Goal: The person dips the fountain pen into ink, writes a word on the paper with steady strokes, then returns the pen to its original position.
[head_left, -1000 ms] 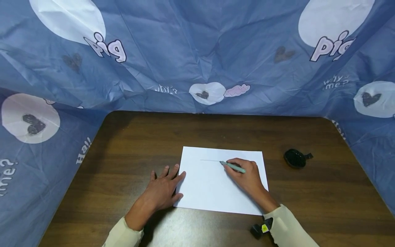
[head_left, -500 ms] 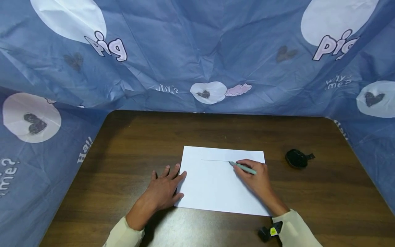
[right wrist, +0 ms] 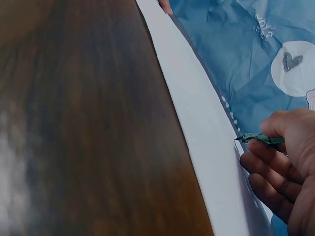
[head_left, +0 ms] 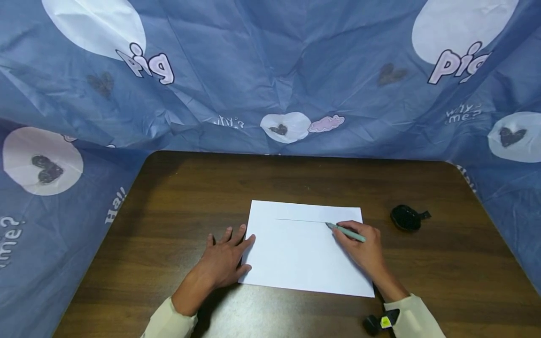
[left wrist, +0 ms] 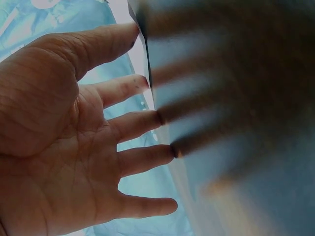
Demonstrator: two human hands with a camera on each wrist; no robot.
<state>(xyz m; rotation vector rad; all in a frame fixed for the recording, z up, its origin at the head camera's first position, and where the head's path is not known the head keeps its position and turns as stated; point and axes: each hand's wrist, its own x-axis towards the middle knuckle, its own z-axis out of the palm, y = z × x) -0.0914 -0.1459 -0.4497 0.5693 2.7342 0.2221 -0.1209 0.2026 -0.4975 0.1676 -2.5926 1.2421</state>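
Observation:
A white sheet of paper lies on the brown wooden table. Between thumb and fingers, my right hand pinches a green pen, its tip at the paper near the upper right. A thin straight line runs leftward from that tip across the upper part of the sheet. My left hand has its fingers spread, thumb and index fingertips on the paper's left edge. In the left wrist view the palm and straight fingers show. The right wrist view shows the pen gripped close to its tip.
A small round black object with a tab lies on the table right of the paper. A black device with a yellow label is at the right wrist. Blue printed fabric hangs behind and beside the table.
My right hand has slid to the right with the pen, and the line on the paper has grown longer. The left hand has stayed in place.

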